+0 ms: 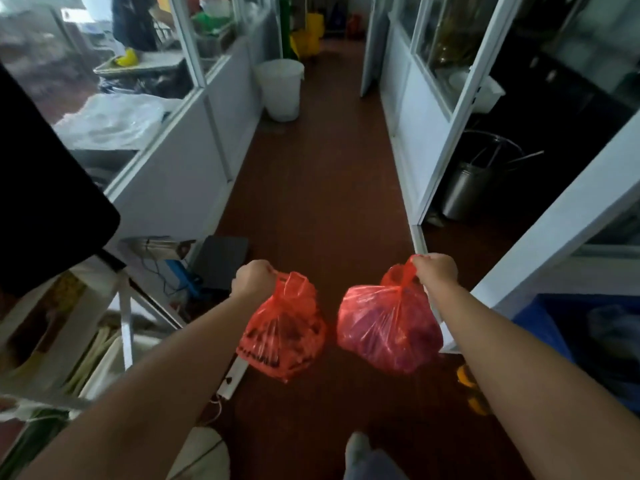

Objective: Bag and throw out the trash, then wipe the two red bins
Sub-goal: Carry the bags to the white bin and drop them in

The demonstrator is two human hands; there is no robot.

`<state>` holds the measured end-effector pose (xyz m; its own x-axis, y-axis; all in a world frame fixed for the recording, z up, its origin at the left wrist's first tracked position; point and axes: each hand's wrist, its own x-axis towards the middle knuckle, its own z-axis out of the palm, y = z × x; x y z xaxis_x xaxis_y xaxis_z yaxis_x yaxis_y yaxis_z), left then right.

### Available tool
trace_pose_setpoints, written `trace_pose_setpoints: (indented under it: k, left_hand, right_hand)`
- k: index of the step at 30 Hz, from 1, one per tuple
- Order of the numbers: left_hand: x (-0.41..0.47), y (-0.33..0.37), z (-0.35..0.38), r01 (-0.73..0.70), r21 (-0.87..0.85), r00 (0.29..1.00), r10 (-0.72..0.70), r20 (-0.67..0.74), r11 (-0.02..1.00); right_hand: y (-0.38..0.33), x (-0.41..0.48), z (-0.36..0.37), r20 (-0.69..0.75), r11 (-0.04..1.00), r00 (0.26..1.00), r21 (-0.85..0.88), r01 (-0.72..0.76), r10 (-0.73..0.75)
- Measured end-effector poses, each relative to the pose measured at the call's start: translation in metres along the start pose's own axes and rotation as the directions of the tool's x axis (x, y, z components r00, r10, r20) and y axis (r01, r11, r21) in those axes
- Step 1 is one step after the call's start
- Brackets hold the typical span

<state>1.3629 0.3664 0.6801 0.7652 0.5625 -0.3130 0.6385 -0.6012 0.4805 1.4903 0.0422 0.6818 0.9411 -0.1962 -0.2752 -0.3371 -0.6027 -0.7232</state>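
Carrying: my left hand (254, 277) and right hand (437, 270) fist each bag (284, 336) (389, 329) neck; I'd keep both clear of the floor (322, 188).

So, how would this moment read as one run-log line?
phase: carrying trash | left hand: grips left red bag | right hand: grips right red bag | ahead: white bucket

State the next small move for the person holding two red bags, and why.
Probably carry both forward along the corridor: the left hand grips the left bag, the right hand the right bag, both bunched shut and hanging free.
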Motion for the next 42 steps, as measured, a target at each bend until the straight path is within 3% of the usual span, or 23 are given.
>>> trace_pose_setpoints:
  k: [4, 8, 12, 18, 24, 33, 42]
  left_hand:
    - [0.097, 0.047, -0.002, -0.021, 0.055, 0.996, 0.026, -0.087, 0.998]
    - [0.192, 0.099, -0.005, 0.049, 0.013, 0.993, -0.047, -0.108, 0.999]
    - [0.278, 0.154, -0.026, 0.090, -0.002, 0.988, -0.089, -0.128, 0.996]
    - [0.403, 0.217, -0.063, 0.092, -0.092, 0.984, -0.105, -0.146, 0.991]
    - [0.557, 0.268, -0.083, 0.071, -0.090, 0.982, -0.085, -0.166, 0.993]
    - [0.776, 0.351, -0.121, 0.018, -0.076, 0.994, -0.026, -0.102, 0.997]
    - [0.992, 0.456, -0.133, 0.056, -0.065, 0.987, -0.065, -0.144, 0.996]
  right_hand:
    - [-0.046, 0.091, 0.024, -0.028, 0.997, 1.000, 0.079, -0.008, 0.010]
    - [-0.101, 0.184, 0.053, 0.040, 0.977, 0.998, 0.204, -0.063, 0.056]
    - [-0.169, 0.273, 0.075, 0.153, 0.989, 0.988, 0.148, -0.028, 0.005]
    - [-0.271, 0.400, 0.108, 0.176, 0.988, 0.982, 0.149, 0.035, -0.061]
    - [-0.356, 0.542, 0.152, 0.148, 0.985, 0.984, 0.152, 0.079, -0.101]
    - [-0.486, 0.720, 0.191, -0.001, 0.962, 1.000, 0.273, -0.001, 0.001]
    - [-0.594, 0.934, 0.245, 0.046, 0.971, 0.998, 0.239, 0.035, -0.047]
